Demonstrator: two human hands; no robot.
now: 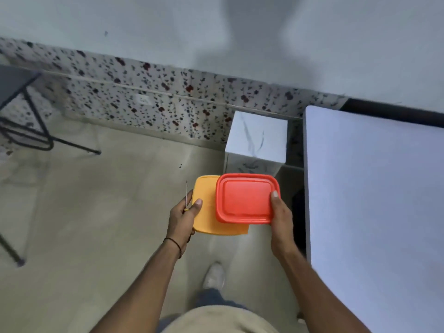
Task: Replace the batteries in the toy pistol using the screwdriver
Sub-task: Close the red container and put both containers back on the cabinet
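Observation:
I stand on the floor with both hands in front of me. My left hand grips the left edge of a yellow-lidded box and pins a thin screwdriver against it, shaft pointing up. My right hand holds the right side of a red-lidded box, which overlaps the yellow one on its right. Both lids are on, so the contents are hidden. No toy pistol or batteries show.
A pale table fills the right side. A small white box-shaped stand sits by the speckled wall base ahead. Dark metal furniture legs stand at the left. My shoe is on the beige floor below.

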